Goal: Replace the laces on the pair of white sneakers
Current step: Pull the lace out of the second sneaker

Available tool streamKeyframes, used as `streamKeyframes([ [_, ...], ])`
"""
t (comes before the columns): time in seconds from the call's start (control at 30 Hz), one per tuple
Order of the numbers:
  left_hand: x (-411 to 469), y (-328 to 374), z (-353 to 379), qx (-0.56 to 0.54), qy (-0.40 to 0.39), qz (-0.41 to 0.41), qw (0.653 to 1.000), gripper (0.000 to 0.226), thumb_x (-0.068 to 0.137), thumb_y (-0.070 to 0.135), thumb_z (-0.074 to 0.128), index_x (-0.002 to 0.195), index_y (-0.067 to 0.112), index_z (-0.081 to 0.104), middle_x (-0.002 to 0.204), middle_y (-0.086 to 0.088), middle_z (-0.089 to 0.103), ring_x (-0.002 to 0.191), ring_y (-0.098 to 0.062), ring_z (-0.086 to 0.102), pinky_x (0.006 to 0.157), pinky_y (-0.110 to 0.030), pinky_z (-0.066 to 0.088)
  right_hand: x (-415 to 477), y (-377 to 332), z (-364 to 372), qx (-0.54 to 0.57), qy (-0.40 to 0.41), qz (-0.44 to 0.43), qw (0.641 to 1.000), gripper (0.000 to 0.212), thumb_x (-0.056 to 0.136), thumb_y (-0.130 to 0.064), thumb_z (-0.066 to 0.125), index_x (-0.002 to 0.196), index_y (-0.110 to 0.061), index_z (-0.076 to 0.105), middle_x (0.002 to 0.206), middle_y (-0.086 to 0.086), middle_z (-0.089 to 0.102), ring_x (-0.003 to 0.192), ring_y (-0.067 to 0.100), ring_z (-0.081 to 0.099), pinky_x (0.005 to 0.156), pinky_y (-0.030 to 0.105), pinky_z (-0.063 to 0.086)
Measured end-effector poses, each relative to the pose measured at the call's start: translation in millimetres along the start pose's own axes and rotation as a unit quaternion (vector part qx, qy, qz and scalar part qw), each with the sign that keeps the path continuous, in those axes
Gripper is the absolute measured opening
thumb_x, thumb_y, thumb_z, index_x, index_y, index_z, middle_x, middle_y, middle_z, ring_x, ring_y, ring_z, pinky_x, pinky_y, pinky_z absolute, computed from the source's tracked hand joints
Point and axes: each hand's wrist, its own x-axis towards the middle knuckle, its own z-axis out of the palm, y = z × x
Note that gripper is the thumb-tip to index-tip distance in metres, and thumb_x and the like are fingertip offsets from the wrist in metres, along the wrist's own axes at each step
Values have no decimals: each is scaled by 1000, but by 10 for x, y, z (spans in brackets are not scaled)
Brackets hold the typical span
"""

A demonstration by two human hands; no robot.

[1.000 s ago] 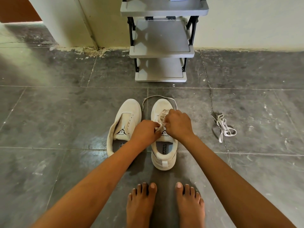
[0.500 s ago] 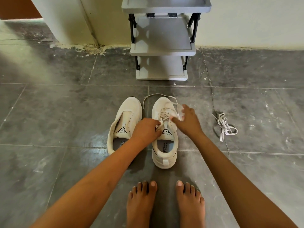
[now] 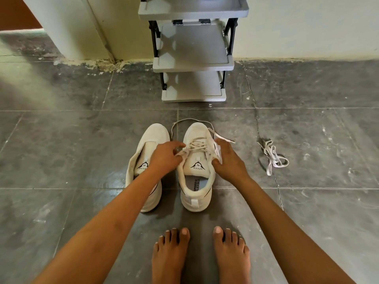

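Unlacing looks to be the step in hand: the left sneaker (image 3: 147, 152) stands bare of any lace, a loose lace (image 3: 273, 157) lies bunched on the floor (image 3: 61, 150) off to the right, and the right sneaker (image 3: 196, 181) has slack crossings in its lace (image 3: 196, 145). Whether that lace is going out or coming in cannot be told for sure. The left hand (image 3: 166, 158) has its fingertips pinched together on the lace at the upper left eyelets. The right hand (image 3: 227, 160) has thumb and fingers curled onto the shoe's right eyelet edge, with a free end trailing past them. Both sneakers sit side by side mid-floor, just ahead of the bare feet (image 3: 201, 255) and well short of the shelf rack (image 3: 193, 64) at the far wall edge. Their long axes run away from the person, toes towards the rack and heels near. Next the crossings need loosening row by row while the other hand steadies the shoe
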Motion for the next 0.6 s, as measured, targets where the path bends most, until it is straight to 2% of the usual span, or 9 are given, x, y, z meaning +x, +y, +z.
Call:
streamKeyframes([
  [0.1, 26, 93, 70, 135, -3, 54, 989, 41, 90, 18, 49, 129, 30, 55, 115, -7, 58, 97, -24, 58, 79, -34, 48, -29, -53, 102, -71, -35, -39, 996, 53, 95, -20, 43, 145, -14, 26, 151, 6, 30, 131, 24, 37, 97, 37, 40],
  [0.17, 55, 158, 118, 222, -1, 71, 972, 43, 89, 21, 50, 131, 30, 52, 118, -6, 51, 102, -25, 56, 81, -37, 50, -60, -84, 177, -72, -60, -45, 995, 56, 97, -25, 42, 147, -13, 22, 154, 6, 24, 138, 23, 29, 106, 34, 33],
  [0.33, 129, 215, 256, 311, -9, 86, 946, 35, 89, 25, 52, 124, 23, 55, 122, -8, 44, 112, -25, 46, 73, -32, 40, -129, -40, 294, -77, -88, -56, 992, 72, 96, -44, 41, 150, -11, 8, 158, 7, 9, 145, 20, 12, 115, 30, 15],
  [0.4, 191, 256, 273, 268, -24, 66, 961, 32, 89, 25, 54, 119, 17, 57, 122, -10, 44, 115, -26, 43, 81, -33, 41, -148, -25, 343, -87, -94, -56, 990, 77, 95, -46, 44, 150, -11, 3, 159, 7, 4, 146, 21, 8, 115, 30, 12],
  [0.47, 257, 338, 219, 137, -40, 15, 990, 26, 86, 19, 58, 109, 9, 64, 117, -14, 54, 112, -28, 48, 93, -35, 43, -162, -21, 392, -95, -81, -60, 990, 74, 96, -42, 42, 150, -11, 2, 159, 6, 3, 146, 21, 9, 115, 29, 14],
  [0.5, 274, 376, 186, 59, -47, -13, 997, 22, 84, 13, 59, 102, 4, 67, 109, -16, 60, 106, -29, 54, 94, -37, 46, -169, -21, 414, -97, -72, -60, 991, 73, 97, -41, 40, 150, -11, 2, 159, 6, 4, 145, 21, 9, 114, 29, 15],
  [0.53, 273, 398, 170, -20, -57, -38, 997, 18, 82, 7, 59, 97, 2, 68, 99, -16, 64, 98, -28, 58, 90, -37, 48, -181, -15, 433, -97, -64, -57, 992, 72, 97, -41, 39, 150, -12, 1, 159, 5, 4, 145, 21, 10, 114, 29, 15],
  [0.6, 210, 421, 162, -145, -76, -70, 984, 12, 81, 3, 59, 90, 4, 67, 82, -7, 63, 86, -22, 58, 73, -30, 50, -191, -2, 453, -97, -50, -53, 993, 71, 98, -42, 38, 150, -12, 1, 159, 5, 5, 145, 20, 10, 114, 29, 15],
])
